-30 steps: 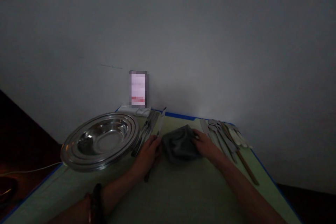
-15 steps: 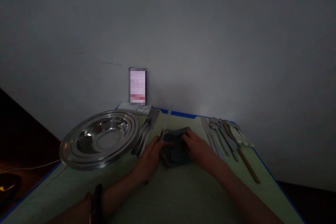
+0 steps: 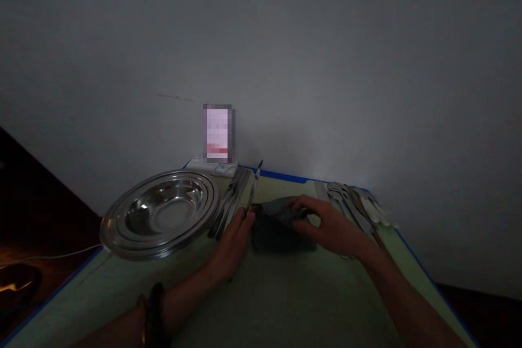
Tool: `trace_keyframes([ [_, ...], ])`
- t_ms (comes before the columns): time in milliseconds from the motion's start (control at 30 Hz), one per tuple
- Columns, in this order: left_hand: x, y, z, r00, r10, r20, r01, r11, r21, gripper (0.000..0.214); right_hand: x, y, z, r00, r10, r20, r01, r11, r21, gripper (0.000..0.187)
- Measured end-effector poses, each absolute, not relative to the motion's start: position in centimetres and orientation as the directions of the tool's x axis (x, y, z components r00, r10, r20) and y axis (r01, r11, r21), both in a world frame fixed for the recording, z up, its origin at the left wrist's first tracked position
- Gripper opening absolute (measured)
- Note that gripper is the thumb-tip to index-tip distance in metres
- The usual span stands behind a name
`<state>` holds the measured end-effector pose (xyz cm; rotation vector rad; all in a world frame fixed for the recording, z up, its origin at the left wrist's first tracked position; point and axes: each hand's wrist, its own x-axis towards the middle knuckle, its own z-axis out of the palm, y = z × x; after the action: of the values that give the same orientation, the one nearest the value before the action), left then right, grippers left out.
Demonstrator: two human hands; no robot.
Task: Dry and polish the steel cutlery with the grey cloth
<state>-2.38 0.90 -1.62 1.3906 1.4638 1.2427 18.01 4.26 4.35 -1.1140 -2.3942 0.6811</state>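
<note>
One steel basin (image 3: 159, 216): wide and shallow, on the far left of the desk (image 3: 285, 304).
Cutlery bundle (image 3: 230, 202): lies just right of the basin's rim, pointing toward the far wall.
Left hand (image 3: 235, 239): fingers curled shut around the near end of a knife; a dark bracelet (image 3: 154, 312) sits on the wrist.
Knife (image 3: 254, 187): tilted, tip raised toward the far side, lower part meeting the cloth.
Grey cloth (image 3: 281, 225): crumpled on the middle of the desk, between the two hands, its left edge touching the knife.
Right hand (image 3: 332, 224): palm down, fingers pinched closed on the cloth's upper fold.
Utensil row (image 3: 354, 204): laid side by side at the far right, just beyond the right hand; the dim light hides which pieces they are.
</note>
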Motion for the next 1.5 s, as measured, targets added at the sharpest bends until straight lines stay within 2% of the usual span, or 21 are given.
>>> trace_keyframes([
  [100,-2.4,1.1,-1.8,-0.075,0.993,0.089,0.238,-0.069,0.969,0.033,17.7,3.9,3.4,-0.735,0.678,-0.008,0.566,0.606,-0.559,0.03],
  [133,-2.4,1.2,-1.8,-0.068,0.992,0.107,0.24,-0.087,0.967,0.032,17.4,3.9,2.8,-0.745,0.667,-0.02,0.571,0.62,-0.538,0.033],
  [267,-2.3,1.0,-1.5,-0.069,0.973,0.219,0.278,-0.192,0.941,0.027,16.5,4.1,1.1,-0.729,0.683,0.052,0.596,0.67,-0.443,0.026],
  [333,-2.3,0.9,-1.3,-0.035,0.976,0.214,0.277,-0.197,0.94,0.026,16.5,4.2,1.1,-0.697,0.714,0.07,0.636,0.66,-0.401,0.024],
  [467,-2.3,0.6,-1.2,0.082,0.986,0.142,0.286,-0.16,0.945,0.028,17.6,4.4,2.0,-0.438,0.893,0.105,0.849,0.45,-0.277,0.027],
  [567,-2.3,0.7,-1.7,0.119,0.987,0.106,0.33,-0.14,0.934,0.031,18.1,4.6,2.0,-0.319,0.943,0.09,0.925,0.331,-0.187,0.03],
  [667,-2.2,0.8,-2.0,0.13,0.984,0.125,0.349,-0.163,0.923,0.03,17.7,4.7,1.3,-0.335,0.934,0.123,0.926,0.351,-0.137,0.042],
  [767,-2.2,0.9,-2.1,0.153,0.968,0.197,0.374,-0.241,0.896,0.025,16.9,4.8,0.7,-0.424,0.886,0.189,0.889,0.447,-0.102,0.048],
  [867,-2.2,1.0,-2.3,0.175,0.943,0.282,0.456,-0.332,0.826,0.021,16.5,4.9,0.6,-0.468,0.877,0.108,0.869,0.479,-0.123,0.046],
  [967,-2.3,1.0,-2.4,0.212,0.926,0.311,0.496,-0.376,0.783,0.028,16.7,4.8,1.0,-0.424,0.903,0.067,0.883,0.428,-0.194,0.036],
  [1067,-2.3,1.0,-2.3,0.207,0.931,0.302,0.498,-0.366,0.787,0.024,17.0,5.0,1.3,-0.38,0.917,0.121,0.892,0.398,-0.214,0.022],
  [1167,-2.2,1.0,-2.1,0.169,0.944,0.285,0.529,-0.331,0.781,0.013,17.1,5.4,1.0,-0.339,0.924,0.177,0.902,0.372,-0.217,0.017],
  [1233,-2.1,1.0,-2.0,0.162,0.946,0.281,0.551,-0.323,0.77,0.009,17.2,5.7,0.5,-0.282,0.936,0.212,0.922,0.325,-0.21,0.017],
  [1333,-2.1,1.0,-2.2,0.155,0.946,0.285,0.564,-0.321,0.761,0.01,17.3,5.6,0.5,-0.198,0.937,0.288,0.946,0.26,-0.193,0.027],
  [1400,-2.2,1.1,-2.4,0.153,0.943,0.295,0.557,-0.329,0.763,0.01,17.3,5.0,1.0,-0.263,0.928,0.263,0.915,0.326,-0.236,0.031],
  [1500,-2.4,1.3,-2.6,0.164,0.939,0.303,0.544,-0.343,0.766,0.013,17.1,3.8,1.9,-0.562,0.827,0.036,0.764,0.535,-0.36,0.035],
])
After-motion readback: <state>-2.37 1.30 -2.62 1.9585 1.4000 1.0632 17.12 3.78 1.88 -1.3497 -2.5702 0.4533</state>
